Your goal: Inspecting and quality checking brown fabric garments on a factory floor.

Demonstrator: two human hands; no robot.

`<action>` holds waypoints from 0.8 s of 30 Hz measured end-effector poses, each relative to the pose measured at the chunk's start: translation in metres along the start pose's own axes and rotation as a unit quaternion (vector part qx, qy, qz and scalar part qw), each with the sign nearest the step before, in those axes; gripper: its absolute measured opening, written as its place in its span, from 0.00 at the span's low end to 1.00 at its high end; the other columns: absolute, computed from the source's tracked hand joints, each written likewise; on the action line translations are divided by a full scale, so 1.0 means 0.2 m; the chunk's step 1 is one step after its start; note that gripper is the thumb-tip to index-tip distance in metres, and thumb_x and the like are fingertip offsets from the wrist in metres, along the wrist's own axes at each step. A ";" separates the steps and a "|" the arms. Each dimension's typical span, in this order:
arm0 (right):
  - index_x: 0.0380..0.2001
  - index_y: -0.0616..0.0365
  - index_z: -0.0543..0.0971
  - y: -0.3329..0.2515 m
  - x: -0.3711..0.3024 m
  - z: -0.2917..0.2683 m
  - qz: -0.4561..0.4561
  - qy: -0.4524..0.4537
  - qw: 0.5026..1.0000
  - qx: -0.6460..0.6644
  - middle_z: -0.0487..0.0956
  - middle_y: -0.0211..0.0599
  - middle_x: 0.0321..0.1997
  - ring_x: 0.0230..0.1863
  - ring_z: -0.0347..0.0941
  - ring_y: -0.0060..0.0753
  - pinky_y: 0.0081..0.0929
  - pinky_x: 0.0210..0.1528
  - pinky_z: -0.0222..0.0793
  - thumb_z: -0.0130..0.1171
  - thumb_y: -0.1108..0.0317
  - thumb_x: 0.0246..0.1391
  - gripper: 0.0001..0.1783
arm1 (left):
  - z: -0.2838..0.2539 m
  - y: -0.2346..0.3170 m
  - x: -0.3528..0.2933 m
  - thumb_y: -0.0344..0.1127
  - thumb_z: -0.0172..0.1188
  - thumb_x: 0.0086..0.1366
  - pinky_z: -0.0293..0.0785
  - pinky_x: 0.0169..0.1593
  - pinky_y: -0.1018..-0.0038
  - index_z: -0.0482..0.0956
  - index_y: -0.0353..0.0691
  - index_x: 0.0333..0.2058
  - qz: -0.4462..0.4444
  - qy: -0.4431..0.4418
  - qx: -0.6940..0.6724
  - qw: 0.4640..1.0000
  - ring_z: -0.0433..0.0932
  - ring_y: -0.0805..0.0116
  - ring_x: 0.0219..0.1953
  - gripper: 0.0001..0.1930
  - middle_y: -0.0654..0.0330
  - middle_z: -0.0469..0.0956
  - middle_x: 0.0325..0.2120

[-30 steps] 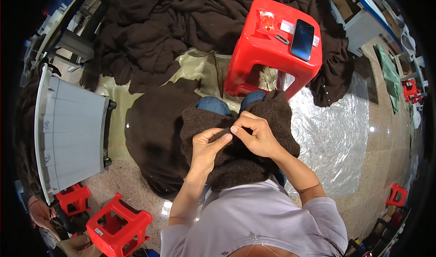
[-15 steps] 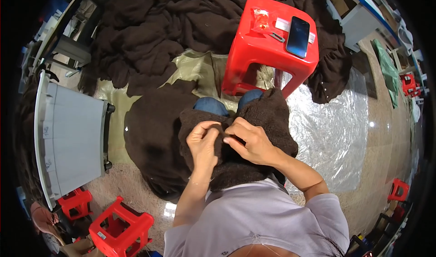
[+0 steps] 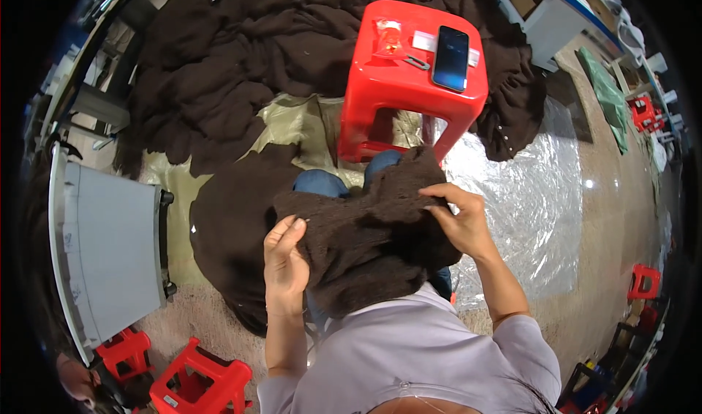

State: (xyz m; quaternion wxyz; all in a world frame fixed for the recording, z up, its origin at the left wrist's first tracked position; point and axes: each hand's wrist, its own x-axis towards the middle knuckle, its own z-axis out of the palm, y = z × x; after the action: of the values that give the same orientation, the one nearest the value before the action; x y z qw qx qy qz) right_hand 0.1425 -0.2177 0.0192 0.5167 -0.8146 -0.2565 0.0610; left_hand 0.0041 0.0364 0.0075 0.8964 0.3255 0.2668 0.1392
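A dark brown fleece cloth (image 3: 365, 235) lies bunched over my lap and knees. My left hand (image 3: 285, 260) is at its left edge, with thumb and fingertips closed on a bit of the fabric. Over the right part of the cloth, my right hand (image 3: 466, 220) has its index finger stretched out and its thumb below, a gap showing between them. The fingertips of that hand rest on or close above the pile.
Before my knees stands a red plastic stool (image 3: 395, 70) bearing a phone (image 3: 451, 58), a small clear packet (image 3: 389, 39) and a small metal tool (image 3: 417, 63). More brown fabric (image 3: 219, 55) heaps behind. A grey bin (image 3: 110, 242) is at left, plastic sheeting (image 3: 523, 216) at right.
My hands were together, pinching the cloth at the middle. They have moved apart, left hand to the left and right hand to the right, and the cloth is spread out between them.
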 end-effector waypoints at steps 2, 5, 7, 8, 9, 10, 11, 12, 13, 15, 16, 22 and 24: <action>0.36 0.62 0.81 -0.02 0.01 -0.02 0.047 0.038 0.997 -0.046 0.82 0.39 0.34 0.36 0.80 0.33 0.24 0.41 0.73 0.62 0.84 0.41 0.15 | 0.02 -0.01 0.00 0.22 0.61 0.59 0.71 0.48 0.80 0.80 0.32 0.37 0.008 0.010 0.047 0.999 0.78 0.74 0.37 0.06 0.60 0.81 0.34; 0.33 0.63 0.80 -0.09 0.00 0.00 -0.019 0.068 0.995 -0.076 0.81 0.40 0.32 0.35 0.80 0.35 0.25 0.39 0.74 0.61 0.84 0.40 0.12 | 0.05 -0.03 -0.01 0.21 0.61 0.59 0.72 0.47 0.81 0.81 0.32 0.37 0.019 0.017 0.075 0.997 0.78 0.75 0.37 0.06 0.60 0.81 0.34; 0.32 0.62 0.80 -0.15 0.00 0.06 -0.103 0.038 0.992 -0.066 0.81 0.41 0.33 0.33 0.80 0.38 0.26 0.37 0.74 0.61 0.86 0.39 0.13 | 0.09 -0.05 -0.02 0.21 0.61 0.60 0.72 0.45 0.81 0.81 0.31 0.37 0.025 -0.004 0.095 0.995 0.77 0.76 0.37 0.06 0.60 0.81 0.35; 0.33 0.63 0.79 -0.17 0.00 0.10 -0.178 0.013 0.983 -0.030 0.81 0.43 0.32 0.33 0.80 0.41 0.28 0.35 0.75 0.62 0.87 0.36 0.16 | 0.11 -0.06 -0.02 0.21 0.61 0.60 0.72 0.45 0.81 0.81 0.31 0.37 0.024 -0.011 0.093 0.995 0.77 0.76 0.37 0.06 0.60 0.81 0.35; 0.33 0.63 0.79 -0.19 0.00 0.14 -0.235 -0.010 0.972 -0.001 0.81 0.43 0.32 0.33 0.80 0.41 0.28 0.34 0.75 0.62 0.87 0.35 0.17 | 0.13 -0.08 -0.03 0.21 0.61 0.60 0.72 0.45 0.81 0.81 0.30 0.37 0.020 -0.039 0.101 0.994 0.77 0.77 0.37 0.06 0.61 0.81 0.34; 0.34 0.64 0.79 -0.21 -0.01 0.19 -0.277 -0.037 0.960 0.020 0.80 0.44 0.32 0.32 0.79 0.41 0.29 0.33 0.76 0.63 0.87 0.34 0.18 | 0.15 -0.09 -0.03 0.21 0.60 0.60 0.72 0.45 0.82 0.81 0.30 0.37 0.023 -0.069 0.102 0.992 0.76 0.78 0.37 0.06 0.61 0.81 0.33; 0.34 0.63 0.79 -0.22 0.00 0.23 -0.312 -0.021 0.950 0.022 0.80 0.43 0.32 0.31 0.79 0.41 0.30 0.32 0.76 0.63 0.87 0.33 0.18 | 0.16 -0.10 -0.04 0.21 0.60 0.61 0.71 0.44 0.82 0.81 0.29 0.38 0.022 -0.080 0.113 0.990 0.76 0.78 0.36 0.07 0.62 0.80 0.33; 0.33 0.63 0.79 -0.22 0.00 0.27 -0.337 -0.010 0.941 0.021 0.79 0.43 0.33 0.31 0.79 0.40 0.30 0.31 0.76 0.63 0.86 0.33 0.18 | 0.17 -0.11 -0.04 0.21 0.60 0.61 0.71 0.44 0.82 0.81 0.29 0.38 0.013 -0.078 0.113 0.991 0.76 0.78 0.36 0.07 0.62 0.81 0.33; 0.34 0.63 0.79 -0.21 0.01 0.29 -0.362 -0.001 0.932 0.000 0.79 0.42 0.34 0.28 0.77 0.38 0.28 0.28 0.74 0.65 0.85 0.34 0.18 | 0.18 -0.11 -0.05 0.21 0.61 0.61 0.71 0.43 0.83 0.81 0.29 0.38 0.009 -0.085 0.102 0.991 0.76 0.79 0.36 0.07 0.62 0.81 0.33; 0.35 0.63 0.79 -0.19 0.03 0.32 -0.384 0.002 0.923 -0.015 0.79 0.42 0.34 0.27 0.77 0.37 0.28 0.27 0.73 0.65 0.84 0.35 0.18 | 0.17 -0.11 -0.06 0.22 0.61 0.61 0.71 0.43 0.83 0.81 0.29 0.38 0.005 -0.089 0.089 0.992 0.76 0.79 0.35 0.06 0.62 0.81 0.32; 0.35 0.63 0.79 -0.18 0.03 0.33 -0.400 0.006 0.916 -0.026 0.78 0.41 0.35 0.27 0.76 0.36 0.27 0.26 0.73 0.66 0.83 0.35 0.18 | 0.17 -0.10 -0.06 0.22 0.61 0.61 0.72 0.42 0.83 0.81 0.29 0.38 0.016 -0.087 0.101 0.991 0.76 0.79 0.35 0.06 0.62 0.81 0.32; 0.34 0.64 0.80 -0.16 0.02 0.35 -0.423 0.014 0.905 -0.036 0.78 0.42 0.35 0.25 0.75 0.34 0.26 0.24 0.71 0.66 0.82 0.36 0.16 | 0.13 -0.08 -0.06 0.24 0.61 0.62 0.71 0.41 0.83 0.81 0.29 0.36 0.005 -0.098 0.151 0.984 0.76 0.80 0.34 0.05 0.62 0.81 0.30; 0.35 0.65 0.79 -0.16 0.02 0.35 -0.426 0.015 0.904 -0.033 0.78 0.42 0.35 0.26 0.75 0.34 0.26 0.25 0.71 0.66 0.82 0.36 0.17 | 0.12 -0.08 -0.05 0.24 0.61 0.62 0.71 0.41 0.83 0.81 0.29 0.36 -0.003 -0.100 0.149 0.984 0.76 0.80 0.34 0.05 0.62 0.81 0.30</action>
State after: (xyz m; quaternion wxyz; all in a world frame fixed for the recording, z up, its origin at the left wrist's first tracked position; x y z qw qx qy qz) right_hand 0.1092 -0.1473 0.0159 0.4697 -0.6454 -0.5730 -0.1857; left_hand 0.0103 0.0084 0.0165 0.8605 0.4669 0.1943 0.0615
